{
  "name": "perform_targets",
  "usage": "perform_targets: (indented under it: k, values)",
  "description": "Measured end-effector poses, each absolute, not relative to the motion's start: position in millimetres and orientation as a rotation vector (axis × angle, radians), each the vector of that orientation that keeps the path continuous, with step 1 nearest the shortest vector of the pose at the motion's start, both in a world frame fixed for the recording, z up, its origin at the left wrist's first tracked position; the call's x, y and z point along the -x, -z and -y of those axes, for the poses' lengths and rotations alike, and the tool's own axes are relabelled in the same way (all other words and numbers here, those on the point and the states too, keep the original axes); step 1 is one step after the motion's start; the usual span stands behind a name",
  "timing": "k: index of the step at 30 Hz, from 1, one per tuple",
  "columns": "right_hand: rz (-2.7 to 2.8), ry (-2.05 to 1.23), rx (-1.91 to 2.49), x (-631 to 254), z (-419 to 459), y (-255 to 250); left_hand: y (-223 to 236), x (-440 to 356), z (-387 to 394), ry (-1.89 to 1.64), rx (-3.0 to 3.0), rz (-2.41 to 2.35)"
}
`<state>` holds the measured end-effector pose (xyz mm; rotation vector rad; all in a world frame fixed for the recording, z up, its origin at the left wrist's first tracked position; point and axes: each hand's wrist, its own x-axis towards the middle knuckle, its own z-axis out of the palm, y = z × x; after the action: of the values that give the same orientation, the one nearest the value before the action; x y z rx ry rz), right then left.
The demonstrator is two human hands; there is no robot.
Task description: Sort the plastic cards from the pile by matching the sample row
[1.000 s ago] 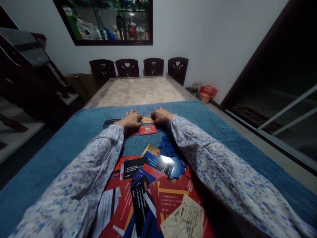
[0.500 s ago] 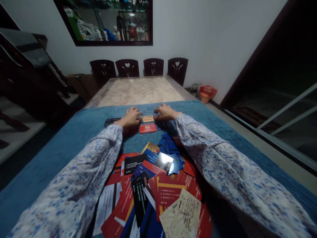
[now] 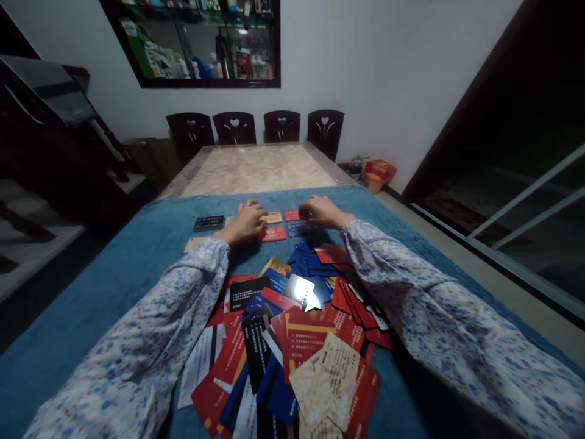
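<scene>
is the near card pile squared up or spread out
Spread out: the near card pile lies loosely overlapped, its edges turned at many angles.

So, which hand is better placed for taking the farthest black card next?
Probably the left hand: it is nearer the black card, while the right hand is by a red card.

- Table (image 3: 265,166): smooth, stone-like top, faintly shiny
- Blue cloth (image 3: 114,268): matt, soft-napped, ribbed toward the table's right edge
- Pile of cards (image 3: 306,338): smooth, plastic-looking
- Silver card (image 3: 296,288) in it: glossy, with white glare
- Chairs (image 3: 247,129) beyond the far edge: dark wood
- Sleeves (image 3: 146,323): matt printed cloth
</scene>
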<state>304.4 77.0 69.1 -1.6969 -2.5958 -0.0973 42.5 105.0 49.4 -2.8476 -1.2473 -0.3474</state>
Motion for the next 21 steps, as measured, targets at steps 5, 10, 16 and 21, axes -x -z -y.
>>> perform_targets:
  k: [5,10,16,21]
  values:
    - [2.598,0.107,1.694,-312,-55,-69,-49,-49,-89,0.350,2.872,1.225]
    - [2.581,0.098,1.703,-320,-33,-67,-46,-60,-73,0.396,2.908,1.147]
    - [2.549,0.046,1.715,-332,-8,-63,-38,-80,-54,0.465,2.963,1.036]
    - [2.527,0.028,1.729,-343,8,-56,-36,-99,-39,0.458,3.028,0.903]
